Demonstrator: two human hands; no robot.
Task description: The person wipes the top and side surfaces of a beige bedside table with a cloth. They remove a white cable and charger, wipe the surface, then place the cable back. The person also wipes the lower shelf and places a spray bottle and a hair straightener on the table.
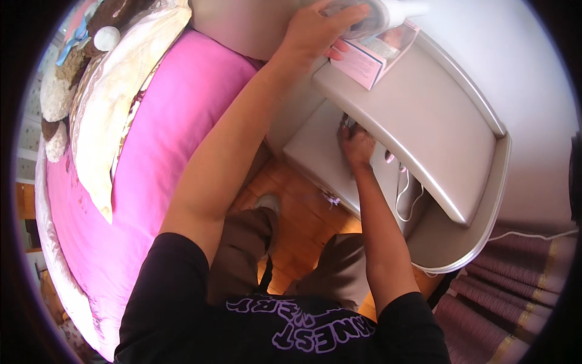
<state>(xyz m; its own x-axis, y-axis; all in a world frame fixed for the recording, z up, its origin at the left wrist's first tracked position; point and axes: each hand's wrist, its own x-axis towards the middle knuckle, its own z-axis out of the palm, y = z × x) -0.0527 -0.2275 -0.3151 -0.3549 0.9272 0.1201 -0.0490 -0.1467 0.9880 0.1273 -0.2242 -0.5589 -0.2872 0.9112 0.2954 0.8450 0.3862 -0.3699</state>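
Note:
My left hand (313, 34) is raised at the top of the view, its thumb and fingers around a rounded clear-and-white object (375, 18) above the upper shelf of a beige bedside table (423, 104). Blur hides exactly what that object is. Just below it, a pink box (359, 66) with an open or see-through top stands at the shelf's corner. My right hand (359, 143) reaches under the upper shelf, over the lower surface (313, 141). At its fingertips is a small dark object (348, 120), partly hidden by the fingers and too unclear to name.
A bed with a pink cover (182, 104), a pale pillow (109, 91) and plush toys (57, 95) stands at left. White cable (400, 204) loops below the upper shelf. Purple curtain (504, 282) hangs at lower right. Wooden floor (295, 209) lies between bed and bedside table.

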